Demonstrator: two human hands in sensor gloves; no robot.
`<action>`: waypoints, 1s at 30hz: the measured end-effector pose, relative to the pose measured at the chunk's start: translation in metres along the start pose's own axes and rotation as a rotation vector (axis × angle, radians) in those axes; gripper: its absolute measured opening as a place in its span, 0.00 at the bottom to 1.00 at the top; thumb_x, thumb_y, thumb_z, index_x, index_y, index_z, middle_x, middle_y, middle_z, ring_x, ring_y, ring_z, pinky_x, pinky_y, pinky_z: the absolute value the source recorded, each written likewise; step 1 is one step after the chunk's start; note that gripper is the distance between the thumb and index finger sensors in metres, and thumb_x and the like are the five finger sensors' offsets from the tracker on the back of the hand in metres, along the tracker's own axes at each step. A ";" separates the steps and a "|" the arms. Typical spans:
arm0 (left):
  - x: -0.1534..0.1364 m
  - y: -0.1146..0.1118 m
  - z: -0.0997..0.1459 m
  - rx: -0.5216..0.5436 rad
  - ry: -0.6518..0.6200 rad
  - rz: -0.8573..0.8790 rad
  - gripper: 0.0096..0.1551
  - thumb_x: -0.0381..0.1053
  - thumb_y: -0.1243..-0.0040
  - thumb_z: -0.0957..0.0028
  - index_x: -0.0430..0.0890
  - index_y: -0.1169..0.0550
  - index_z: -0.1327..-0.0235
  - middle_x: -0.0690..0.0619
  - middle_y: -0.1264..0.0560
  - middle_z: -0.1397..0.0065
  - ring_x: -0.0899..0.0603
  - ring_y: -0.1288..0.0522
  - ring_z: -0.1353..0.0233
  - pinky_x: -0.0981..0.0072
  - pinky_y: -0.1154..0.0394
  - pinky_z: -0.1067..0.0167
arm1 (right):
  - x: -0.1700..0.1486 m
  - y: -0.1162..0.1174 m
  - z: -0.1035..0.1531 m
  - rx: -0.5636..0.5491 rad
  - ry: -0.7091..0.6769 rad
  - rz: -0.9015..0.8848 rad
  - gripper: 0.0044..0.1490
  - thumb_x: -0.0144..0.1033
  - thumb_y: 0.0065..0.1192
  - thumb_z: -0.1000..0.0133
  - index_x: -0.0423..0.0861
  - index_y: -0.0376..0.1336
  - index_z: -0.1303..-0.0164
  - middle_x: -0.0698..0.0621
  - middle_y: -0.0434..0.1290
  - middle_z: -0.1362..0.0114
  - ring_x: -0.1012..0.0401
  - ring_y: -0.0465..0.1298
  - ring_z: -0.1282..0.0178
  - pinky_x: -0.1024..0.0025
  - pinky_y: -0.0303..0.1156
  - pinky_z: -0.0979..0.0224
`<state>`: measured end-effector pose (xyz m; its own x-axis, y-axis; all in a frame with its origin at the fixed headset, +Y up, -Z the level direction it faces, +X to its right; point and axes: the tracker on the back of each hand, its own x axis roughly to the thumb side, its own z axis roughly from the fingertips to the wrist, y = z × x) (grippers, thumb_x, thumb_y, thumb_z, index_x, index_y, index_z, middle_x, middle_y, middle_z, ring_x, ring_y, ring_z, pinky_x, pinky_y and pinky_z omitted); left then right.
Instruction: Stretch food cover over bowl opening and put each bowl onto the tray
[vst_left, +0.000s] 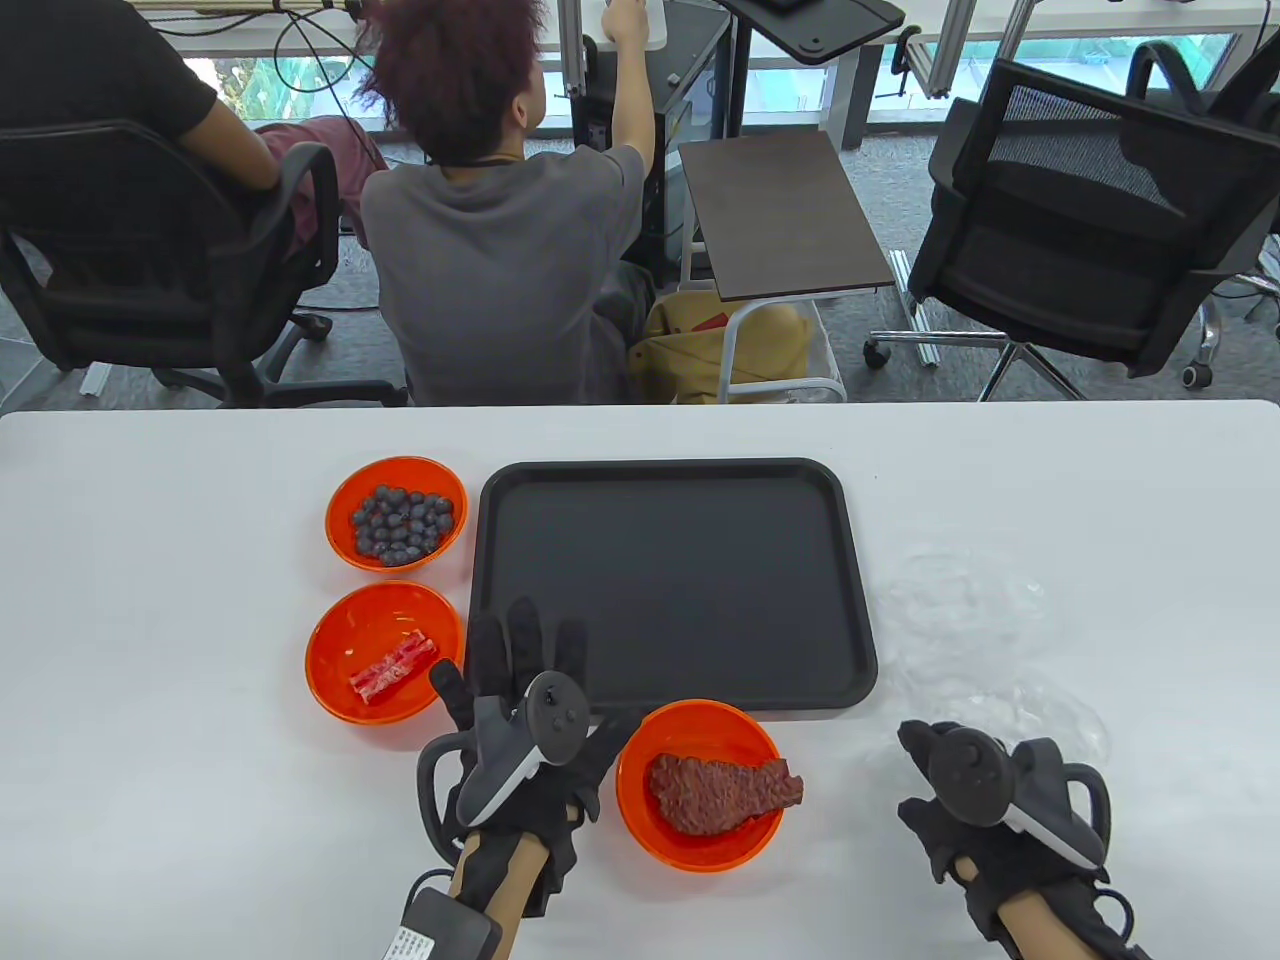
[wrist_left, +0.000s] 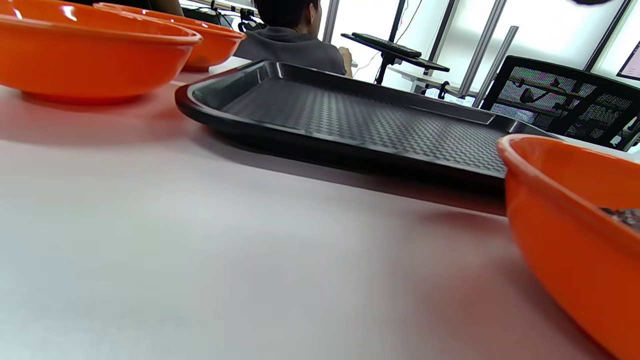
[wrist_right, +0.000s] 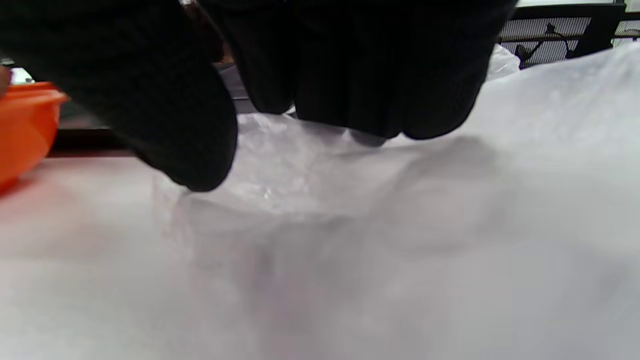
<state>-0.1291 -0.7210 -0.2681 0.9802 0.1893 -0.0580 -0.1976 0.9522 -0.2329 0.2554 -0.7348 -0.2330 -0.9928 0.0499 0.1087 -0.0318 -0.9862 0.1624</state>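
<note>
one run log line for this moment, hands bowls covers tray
left hand: flat on table, idle | right hand: at clear covers, grip unclear | three bowls: uncovered, off tray | tray: bare

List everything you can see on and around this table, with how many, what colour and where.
Bowls: three, orange, left of and in front of the tray; blueberries, red strips, brown meat.
Tray: one, black, table centre, nothing on it.
Food covers: clear plastic, count unclear, right of the tray.
Table: one, white.
Office chairs: two, black, beyond the table.
People: two, seated beyond the table, backs turned.
Side table: one, dark brown top, beyond the table.
Left hand: black glove, fingers spread flat by the tray's near left corner.
Right hand: black glove, fingertips on the plastic.
</note>
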 end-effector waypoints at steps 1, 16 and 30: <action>0.001 0.000 0.001 0.003 0.000 -0.015 0.57 0.90 0.63 0.57 0.72 0.65 0.20 0.62 0.79 0.15 0.45 0.84 0.17 0.36 0.81 0.30 | 0.003 0.005 0.000 0.002 -0.014 0.038 0.46 0.45 0.86 0.53 0.48 0.66 0.25 0.45 0.73 0.25 0.44 0.79 0.32 0.55 0.80 0.36; -0.008 0.002 -0.003 0.003 0.053 -0.075 0.57 0.91 0.65 0.58 0.72 0.66 0.21 0.62 0.80 0.16 0.47 0.86 0.18 0.37 0.83 0.32 | 0.017 -0.051 0.013 -0.296 -0.084 -0.012 0.25 0.34 0.87 0.56 0.53 0.80 0.48 0.50 0.86 0.43 0.52 0.90 0.52 0.66 0.89 0.53; 0.021 0.028 0.029 0.195 -0.278 0.187 0.53 0.82 0.66 0.54 0.60 0.41 0.14 0.55 0.59 0.07 0.41 0.64 0.08 0.36 0.61 0.19 | 0.091 -0.108 0.010 -0.494 -0.270 -0.118 0.24 0.35 0.85 0.54 0.51 0.79 0.46 0.49 0.85 0.42 0.52 0.90 0.49 0.64 0.89 0.51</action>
<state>-0.1142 -0.6831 -0.2478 0.8982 0.3965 0.1897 -0.3940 0.9176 -0.0523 0.1695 -0.6217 -0.2306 -0.9169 0.1389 0.3743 -0.2550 -0.9251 -0.2814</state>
